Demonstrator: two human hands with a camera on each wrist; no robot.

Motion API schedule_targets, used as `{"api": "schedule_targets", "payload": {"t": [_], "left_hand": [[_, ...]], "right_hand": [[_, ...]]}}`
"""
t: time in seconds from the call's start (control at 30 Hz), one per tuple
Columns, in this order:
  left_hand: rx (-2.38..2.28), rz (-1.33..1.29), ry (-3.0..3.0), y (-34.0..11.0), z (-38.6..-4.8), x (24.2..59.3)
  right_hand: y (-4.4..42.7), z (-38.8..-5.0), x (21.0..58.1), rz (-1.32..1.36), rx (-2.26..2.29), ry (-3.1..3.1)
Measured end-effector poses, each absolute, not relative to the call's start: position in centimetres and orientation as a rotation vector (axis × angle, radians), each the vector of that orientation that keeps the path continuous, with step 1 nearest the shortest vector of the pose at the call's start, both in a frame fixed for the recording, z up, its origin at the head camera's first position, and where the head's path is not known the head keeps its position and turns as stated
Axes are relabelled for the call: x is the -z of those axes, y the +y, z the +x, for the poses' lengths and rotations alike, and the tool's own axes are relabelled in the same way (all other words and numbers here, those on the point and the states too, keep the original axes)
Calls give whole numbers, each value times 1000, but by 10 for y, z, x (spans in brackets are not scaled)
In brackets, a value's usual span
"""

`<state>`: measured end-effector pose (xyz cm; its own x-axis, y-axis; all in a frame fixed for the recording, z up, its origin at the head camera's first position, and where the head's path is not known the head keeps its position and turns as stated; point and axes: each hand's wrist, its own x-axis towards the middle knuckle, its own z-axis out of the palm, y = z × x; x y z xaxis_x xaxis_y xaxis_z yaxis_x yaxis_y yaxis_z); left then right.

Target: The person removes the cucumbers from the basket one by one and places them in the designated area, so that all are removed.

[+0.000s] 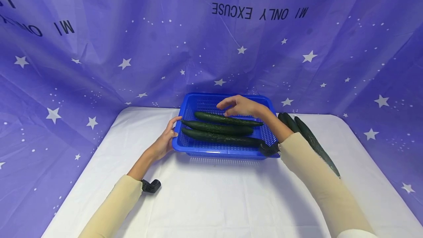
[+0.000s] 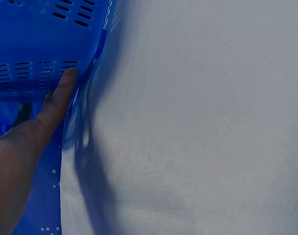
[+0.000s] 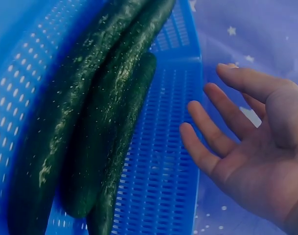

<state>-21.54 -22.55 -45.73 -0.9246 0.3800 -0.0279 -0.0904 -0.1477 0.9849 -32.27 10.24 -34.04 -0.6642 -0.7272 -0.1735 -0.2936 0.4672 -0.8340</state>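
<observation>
A blue plastic basket (image 1: 224, 153) with slotted walls stands on the white-covered table. Three dark green cucumbers lie side by side in it: a far cucumber (image 1: 228, 119), a middle cucumber (image 1: 218, 127) and a near cucumber (image 1: 221, 137). My left hand (image 1: 162, 143) grips the basket's left rim; in the left wrist view, one digit lies along the outer wall. Above the basket's far part hovers my right hand (image 1: 241, 105), holding nothing. The right wrist view shows that hand (image 3: 256, 117) with spread, slightly bent fingers, apart from the cucumbers (image 3: 90, 107).
More cucumbers (image 1: 314, 142) lie on the table right of the basket, partly behind the right forearm. A purple star-printed curtain (image 1: 148, 47) rises behind and beside the table. White cloth (image 1: 211, 197) covers the tabletop in front of the basket.
</observation>
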Motion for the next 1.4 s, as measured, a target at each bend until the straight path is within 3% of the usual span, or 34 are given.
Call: {"api": "schedule_targets", "payload": {"t": [0.6,1.4], "left_hand": [[-2119,322,1844,-225,-216,458],[-2140,372,1832,-227,-216,460]], "right_hand": [[93,-350,381,-664,996,2023],[70,-362,396,-628,822,1935]]}}
